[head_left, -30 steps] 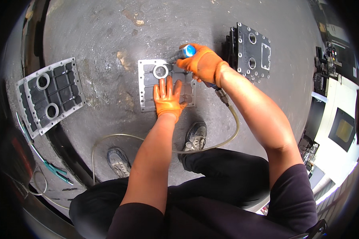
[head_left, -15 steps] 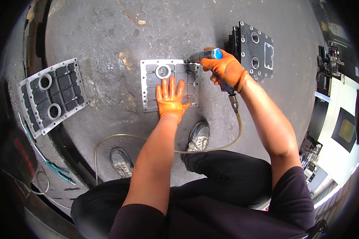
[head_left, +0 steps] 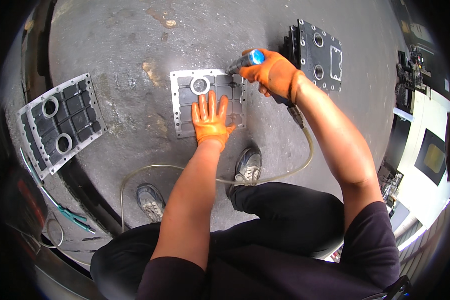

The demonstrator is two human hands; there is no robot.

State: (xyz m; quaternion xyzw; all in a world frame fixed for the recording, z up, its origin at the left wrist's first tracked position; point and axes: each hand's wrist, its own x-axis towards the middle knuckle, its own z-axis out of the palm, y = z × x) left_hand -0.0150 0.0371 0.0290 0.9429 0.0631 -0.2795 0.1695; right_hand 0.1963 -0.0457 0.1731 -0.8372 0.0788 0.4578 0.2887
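Observation:
A ribbed grey metal cover plate (head_left: 185, 111) lies on the floor before me, with a round ring opening and small holes along its rim. My left hand (head_left: 211, 120), in an orange glove, rests flat on its near half with the fingers spread. My right hand (head_left: 275, 74), gloved alike, is closed around a blue and grey pneumatic tool (head_left: 245, 61). The tool's front end is at the plate's far edge, right of the ring; whether it touches cannot be made out. A clear air hose (head_left: 307, 150) runs from its handle.
At the left, two similar plates (head_left: 75, 102) overlap beside a dark floor channel (head_left: 87, 187). A teal air blow gun (head_left: 70, 215) lies below them. Stacked dark plates (head_left: 330, 47) stand at the far right. The hose loops past my shoes (head_left: 249, 165). Pale machinery (head_left: 425, 155) lines the right side.
My right hand has tilted the tool and shifted it slightly left along the plate's far edge. My left hand stays flat on the plate. The whole view has shifted a little.

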